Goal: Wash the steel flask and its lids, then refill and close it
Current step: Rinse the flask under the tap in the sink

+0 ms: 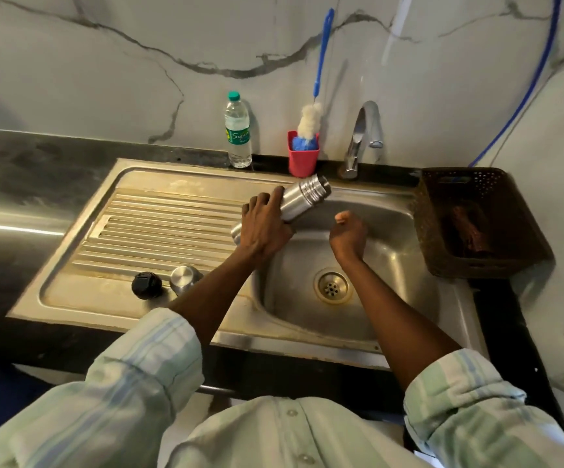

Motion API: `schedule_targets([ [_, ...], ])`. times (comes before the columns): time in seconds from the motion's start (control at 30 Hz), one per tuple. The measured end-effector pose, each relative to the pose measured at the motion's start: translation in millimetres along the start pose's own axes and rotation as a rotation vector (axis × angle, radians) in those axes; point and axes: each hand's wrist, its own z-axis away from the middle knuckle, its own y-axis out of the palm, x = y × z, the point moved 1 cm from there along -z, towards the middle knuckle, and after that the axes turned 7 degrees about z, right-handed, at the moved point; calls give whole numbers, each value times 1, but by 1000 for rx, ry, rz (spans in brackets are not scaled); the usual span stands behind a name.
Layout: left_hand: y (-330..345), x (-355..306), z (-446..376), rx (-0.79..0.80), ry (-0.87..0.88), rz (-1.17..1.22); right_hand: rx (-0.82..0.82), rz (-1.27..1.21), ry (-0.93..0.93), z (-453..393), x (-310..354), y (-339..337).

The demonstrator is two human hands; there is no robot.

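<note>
My left hand [263,223] grips the steel flask [299,199] around its body and holds it tilted, its open mouth pointing up and right toward the tap [361,136] over the sink basin [368,298]. My right hand [348,236] hovers over the basin just right of the flask, fingers loosely curled and holding nothing. A black inner lid [146,285] and a steel cup lid [186,279] stand on the drainboard [159,228] near its front edge, left of my left forearm.
A plastic water bottle [238,130] and a red cup [302,157] holding a blue-handled bottle brush [311,121] stand behind the sink. A brown plastic basket [476,224] sits at the basin's right. No water runs from the tap.
</note>
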Motion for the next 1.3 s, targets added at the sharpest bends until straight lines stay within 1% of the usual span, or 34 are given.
schedule_targets([
  [0.07,-22,15,-4,-58,-51,129,41,32,6,8,23,18],
  [0.13,-45,34,-8,-112,-150,293,97,36,-16,17,43,37],
  [0.2,-67,61,-14,-139,-329,494,166,-4,-41,29,64,60],
  [0.3,-97,102,-24,-188,-653,929,261,-13,-69,45,96,85],
  [0.33,-106,117,-26,-178,-744,1073,289,-28,-75,50,107,93],
  [0.4,-125,139,-26,-86,-870,1325,336,-57,-84,58,125,107],
  [0.47,-141,156,-25,4,-954,1486,352,-49,-117,62,140,121],
  [0.6,-157,190,-29,64,-1170,1764,364,14,-206,76,176,143],
  [0.73,-168,211,-31,64,-1324,1889,404,43,-294,87,204,162],
  [0.83,-172,225,-33,80,-1435,1982,412,58,-273,91,210,170],
  [0.9,-174,232,-34,128,-1486,2045,429,79,-246,93,210,173],
  [1.03,-179,240,-37,233,-1531,2085,449,117,-221,93,210,174],
  [1.17,-183,232,-36,162,-1522,2032,457,152,-219,92,210,173],
  [1.3,-184,228,-31,142,-1487,1978,448,181,-232,94,208,171],
])
